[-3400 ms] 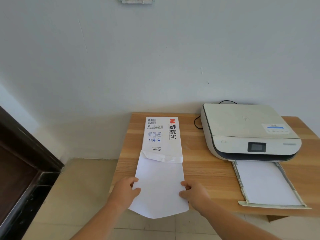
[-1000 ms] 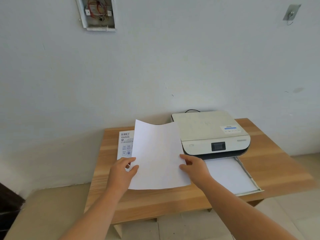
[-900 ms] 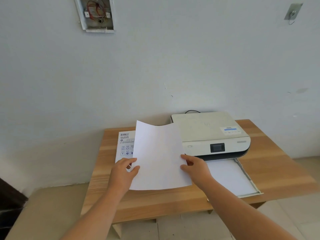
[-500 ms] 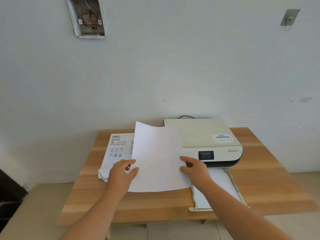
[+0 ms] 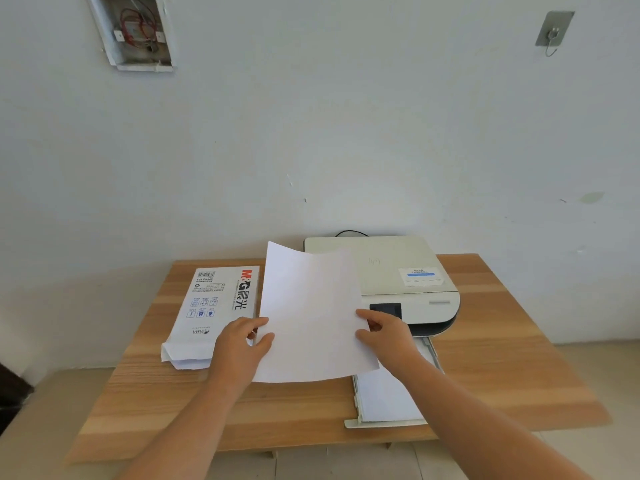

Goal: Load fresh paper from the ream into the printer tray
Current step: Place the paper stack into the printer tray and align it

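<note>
A stack of white paper [image 5: 311,313] is held tilted above the wooden table [image 5: 502,368], between the ream and the printer. My left hand [image 5: 239,348] grips its left edge and my right hand [image 5: 384,336] grips its right edge. The opened ream wrapper [image 5: 211,306], white with red and black print, lies flat at the left. The white printer [image 5: 401,278] stands at the back right. Its pulled-out tray [image 5: 381,400] holds white sheets and is partly hidden by the paper and my right forearm.
A black cable [image 5: 349,233] runs behind the printer against the white wall. An open wall box with wires [image 5: 133,29] sits high at the left, a metal hook [image 5: 553,31] high at the right. Tiled floor lies below the table's front edge.
The paper, earlier pulled out of the ream wrapper, is now lifted clear in both hands and has moved right toward the printer. The ream shows more fully at the left.
</note>
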